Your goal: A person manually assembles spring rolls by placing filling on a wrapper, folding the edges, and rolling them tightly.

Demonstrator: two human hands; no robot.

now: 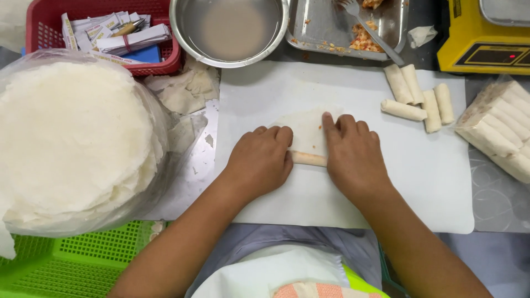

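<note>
Both hands are pressing palm-down on a half-rolled wrapper [305,132], the left hand [260,161] and right hand [353,154] flanking the rolled part [309,159]. Its long axis is running left to right between them, on the white board [430,182]. The unrolled flap is lying on the far side, equally near both hands.

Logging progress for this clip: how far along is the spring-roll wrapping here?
Done: five finished pale rolls lie on the white board, and more sit in a clear bag. In hand: the left hand and right hand press a half-rolled thin white wrapper. Left: a tall stack of round white wrappers and orange filling on the steel tray.
</note>
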